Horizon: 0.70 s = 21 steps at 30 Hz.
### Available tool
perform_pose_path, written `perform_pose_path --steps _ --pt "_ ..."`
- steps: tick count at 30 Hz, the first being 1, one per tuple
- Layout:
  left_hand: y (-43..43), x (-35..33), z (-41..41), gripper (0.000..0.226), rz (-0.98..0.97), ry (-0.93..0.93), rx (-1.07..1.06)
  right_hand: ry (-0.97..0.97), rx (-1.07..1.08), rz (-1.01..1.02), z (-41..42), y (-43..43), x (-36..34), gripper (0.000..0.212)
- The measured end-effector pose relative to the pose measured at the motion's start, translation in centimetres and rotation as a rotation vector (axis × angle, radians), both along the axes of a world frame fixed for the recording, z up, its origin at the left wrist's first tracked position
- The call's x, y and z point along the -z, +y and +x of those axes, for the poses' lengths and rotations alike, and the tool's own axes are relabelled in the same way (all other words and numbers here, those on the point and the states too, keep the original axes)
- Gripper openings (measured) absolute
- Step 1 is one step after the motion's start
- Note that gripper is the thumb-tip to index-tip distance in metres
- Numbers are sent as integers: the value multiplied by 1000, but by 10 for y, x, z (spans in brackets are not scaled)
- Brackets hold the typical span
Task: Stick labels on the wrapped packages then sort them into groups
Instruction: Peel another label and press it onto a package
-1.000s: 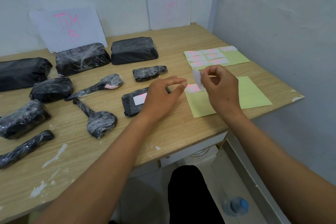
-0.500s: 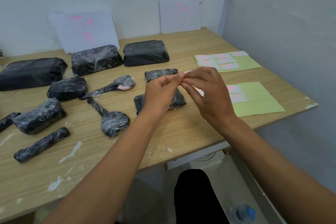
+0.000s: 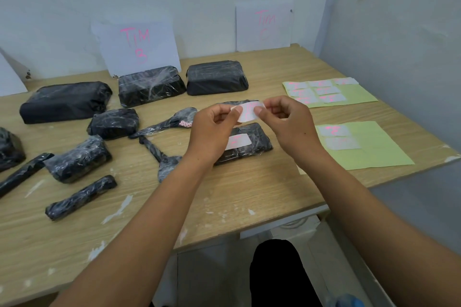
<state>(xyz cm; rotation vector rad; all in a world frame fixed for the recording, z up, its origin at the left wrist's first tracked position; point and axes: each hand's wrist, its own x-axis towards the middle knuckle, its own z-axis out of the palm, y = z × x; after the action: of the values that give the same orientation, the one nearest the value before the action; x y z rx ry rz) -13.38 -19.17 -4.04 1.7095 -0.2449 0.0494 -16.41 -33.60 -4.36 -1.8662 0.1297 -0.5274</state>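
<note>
A white label with pink writing point(image 3: 247, 112) is stretched in the air between my two hands. My left hand point(image 3: 214, 129) pinches its left end and my right hand point(image 3: 287, 124) pinches its right end. Just below them lies a flat black wrapped package point(image 3: 252, 143) that carries a white label point(image 3: 238, 141). A smaller black package point(image 3: 230, 103) is mostly hidden behind my hands. Two green backing sheets, one near point(image 3: 366, 147) and one far point(image 3: 349, 93), hold more white labels on the right of the table.
Several black wrapped packages of different sizes lie across the left and middle of the wooden table point(image 3: 224, 197). Two white signs with pink lettering lean on the back wall, one at the middle point(image 3: 139, 45) and one to the right point(image 3: 264, 25). A wall closes the right side.
My hands have lifted slightly and drawn apart, so the label now shows spread between them. The camera view has shifted a little.
</note>
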Motion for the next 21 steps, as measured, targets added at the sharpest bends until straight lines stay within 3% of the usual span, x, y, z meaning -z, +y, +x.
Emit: perform_pose_path --steps 2,7,11,15,21 --pt "3 -2 5 6 -2 -6 -4 -6 -1 41 6 3 -1 7" --pt "7 -6 23 5 -37 18 -46 50 -24 124 29 8 -5 7" --pt "10 -8 43 18 -87 80 -123 84 -30 124 51 10 -9 14" --pt "10 -6 64 9 -68 141 -190 113 -16 108 75 13 -6 18" --pt "8 10 88 8 137 109 -235 197 34 -41 96 10 7 17"
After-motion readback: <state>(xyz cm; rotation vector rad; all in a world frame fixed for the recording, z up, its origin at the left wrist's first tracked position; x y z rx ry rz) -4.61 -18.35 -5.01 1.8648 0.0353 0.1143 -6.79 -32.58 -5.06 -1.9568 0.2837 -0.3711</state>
